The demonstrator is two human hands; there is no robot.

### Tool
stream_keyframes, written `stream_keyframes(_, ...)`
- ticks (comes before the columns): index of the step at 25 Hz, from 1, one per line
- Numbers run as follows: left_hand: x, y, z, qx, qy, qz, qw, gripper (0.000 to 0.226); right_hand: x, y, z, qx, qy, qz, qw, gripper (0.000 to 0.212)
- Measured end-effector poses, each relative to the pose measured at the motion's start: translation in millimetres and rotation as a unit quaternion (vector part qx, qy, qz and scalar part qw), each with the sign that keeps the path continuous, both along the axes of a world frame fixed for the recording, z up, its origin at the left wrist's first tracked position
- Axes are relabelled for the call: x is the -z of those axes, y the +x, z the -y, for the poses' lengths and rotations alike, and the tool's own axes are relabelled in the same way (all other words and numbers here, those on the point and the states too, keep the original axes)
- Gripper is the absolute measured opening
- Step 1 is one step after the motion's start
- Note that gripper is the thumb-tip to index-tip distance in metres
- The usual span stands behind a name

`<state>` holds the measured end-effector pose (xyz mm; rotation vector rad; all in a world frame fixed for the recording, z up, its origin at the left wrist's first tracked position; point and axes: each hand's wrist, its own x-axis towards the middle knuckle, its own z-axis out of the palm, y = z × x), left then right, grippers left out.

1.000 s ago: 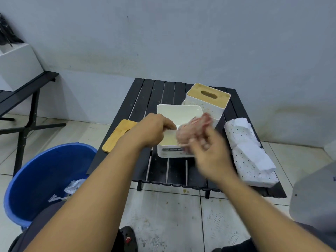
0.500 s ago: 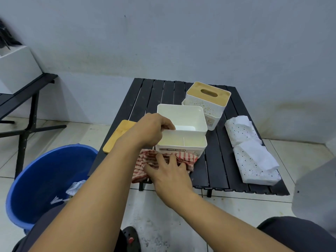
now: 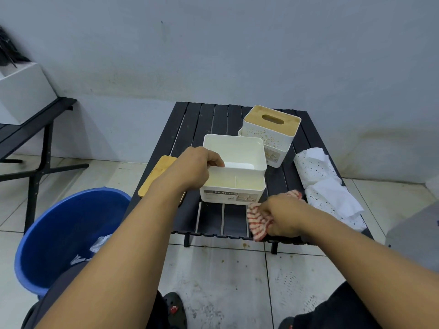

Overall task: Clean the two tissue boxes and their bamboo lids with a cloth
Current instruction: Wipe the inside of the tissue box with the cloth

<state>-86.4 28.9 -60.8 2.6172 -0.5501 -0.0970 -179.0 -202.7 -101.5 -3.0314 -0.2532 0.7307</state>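
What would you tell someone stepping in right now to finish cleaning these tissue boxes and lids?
Left hand grips the rim of the open tissue box in the middle of the table.
Right hand holds the striped cloth bunched at the near edge, right of that box.
Loose bamboo lid lies at the left edge, partly under the left arm.
Second tissue box stands behind, fitted bamboo lid on.
Done: one lid off; what has been wiped cannot be told.
Left: wipe both boxes and lids, refit.
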Motion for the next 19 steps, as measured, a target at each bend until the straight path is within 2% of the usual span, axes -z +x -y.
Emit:
stream_keyframes(5,-2.6,-1.9,0.3,-0.008,0.001,-0.005,1.000,0.054,25.9,17.8,16.4,0.107,0.064,0.153,0.980,0.038)
stream_keyframes(8,-4.5,-5.0,-0.7,-0.012,0.005,-0.007,1.000,0.054,31.7,28.4,18.3,0.197,0.144,0.237,0.940,0.026)
stream_keyframes(11,-3.6,-7.1,-0.5,-0.021,-0.021,-0.022,0.999,0.053,23.1,36.6,17.3,0.254,0.236,0.221,0.911,0.015)
stream_keyframes(13,-4.5,-8.2,0.0,-0.031,-0.048,-0.036,0.998,0.052,12.1,38.6,14.7,0.296,0.283,0.250,0.877,0.009)
stream_keyframes(14,-5.3,-9.2,0.0,-0.033,-0.052,-0.039,0.997,0.051,8.8,39.7,14.7,0.310,0.260,0.285,0.869,0.011)
stream_keyframes(16,-6.9,-10.2,-0.8,-0.019,-0.038,-0.035,0.998,0.048,10.7,41.2,16.6,0.322,0.134,0.290,0.891,0.033)
stream_keyframes(18,-11.1,-13.2,-1.8,-0.011,-0.057,-0.029,0.998,0.043,17.3,41.1,17.3,0.329,0.050,0.202,0.921,0.060)
stream_keyframes(19,-12.6,-13.7,-2.5,-0.026,-0.102,-0.016,0.994,0.041,20.6,41.4,16.7,0.331,0.033,0.164,0.929,0.067)
